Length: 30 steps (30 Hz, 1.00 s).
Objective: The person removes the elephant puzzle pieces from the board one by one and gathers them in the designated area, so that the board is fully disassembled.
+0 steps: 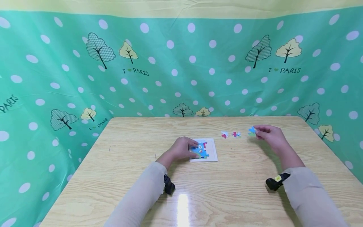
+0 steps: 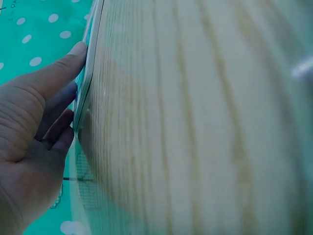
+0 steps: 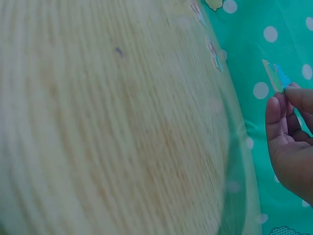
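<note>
A white-framed puzzle board lies on the table, partly filled with pieces showing a blue figure. My left hand rests at the board's left side, thumb and fingers on its edge and pieces; in the left wrist view the hand touches the edge of the board. My right hand pinches a blue and green puzzle piece above the table at the right. In the right wrist view that piece stands tilted between thumb and fingertips of the hand.
Two loose pieces, one white and red, one red and blue, lie between the board and my right hand. The wooden table ends at a green dotted cloth behind it.
</note>
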{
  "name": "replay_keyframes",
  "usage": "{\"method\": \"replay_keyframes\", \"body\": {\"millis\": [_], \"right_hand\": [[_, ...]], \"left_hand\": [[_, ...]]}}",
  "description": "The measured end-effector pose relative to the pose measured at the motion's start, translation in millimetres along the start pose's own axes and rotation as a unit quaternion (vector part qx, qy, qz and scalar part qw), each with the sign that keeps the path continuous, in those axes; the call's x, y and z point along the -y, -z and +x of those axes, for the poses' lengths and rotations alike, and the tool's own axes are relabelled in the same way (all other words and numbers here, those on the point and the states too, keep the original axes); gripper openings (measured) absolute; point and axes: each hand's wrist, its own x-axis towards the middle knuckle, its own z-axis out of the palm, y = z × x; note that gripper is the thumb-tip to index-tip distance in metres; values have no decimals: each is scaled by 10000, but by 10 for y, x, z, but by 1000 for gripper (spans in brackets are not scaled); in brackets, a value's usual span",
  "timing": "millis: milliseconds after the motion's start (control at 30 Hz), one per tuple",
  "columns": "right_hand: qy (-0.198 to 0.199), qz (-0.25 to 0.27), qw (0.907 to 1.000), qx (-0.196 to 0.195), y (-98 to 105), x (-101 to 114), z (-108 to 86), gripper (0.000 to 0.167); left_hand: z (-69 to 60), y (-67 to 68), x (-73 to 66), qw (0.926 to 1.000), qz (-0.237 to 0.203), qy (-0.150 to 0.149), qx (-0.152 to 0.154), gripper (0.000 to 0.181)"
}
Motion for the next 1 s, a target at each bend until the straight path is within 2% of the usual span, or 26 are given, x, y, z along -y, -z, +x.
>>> {"method": "replay_keyframes", "body": {"millis": [300,700,1000], "right_hand": [[-61,-153,9999,-13,-11,-42,82,41],[-372,-437,9982,-173,-53,-162,241,37],[-351,-788,9961,-168,-39,-193,300,33]], "left_hand": [[12,3,-1,10000,-36,24,-12,45],[13,7,8,10000,-48,-41,22,42],[13,-6,15,10000,-43,-16,15,43]]}}
